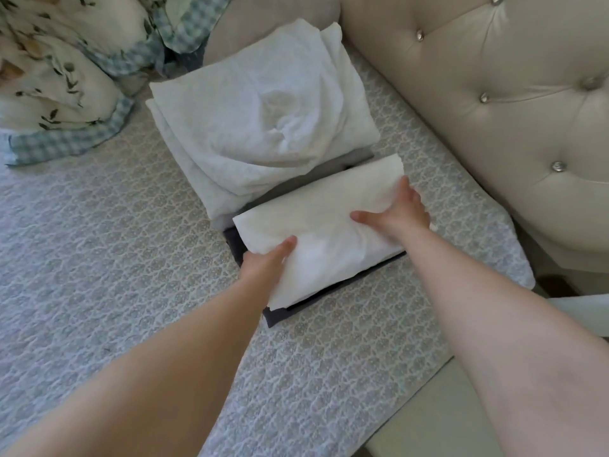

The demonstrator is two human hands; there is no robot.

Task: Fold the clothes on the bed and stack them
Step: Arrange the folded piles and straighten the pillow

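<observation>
A folded white garment (326, 225) lies on top of a folded dark garment (280, 316) on the bed. My left hand (268, 258) grips its near left edge, thumb on top and fingers hidden underneath. My right hand (400, 212) holds its right end, thumb on top and fingers over the far edge. Just behind this stack sits a bigger pile of folded white cloth (263, 120).
The bed is covered by a patterned grey-white quilt (99, 242). A crumpled floral and blue-checked blanket (66, 67) lies at the back left. A cream tufted headboard (494, 94) runs along the right side, and the bed's edge is at the lower right.
</observation>
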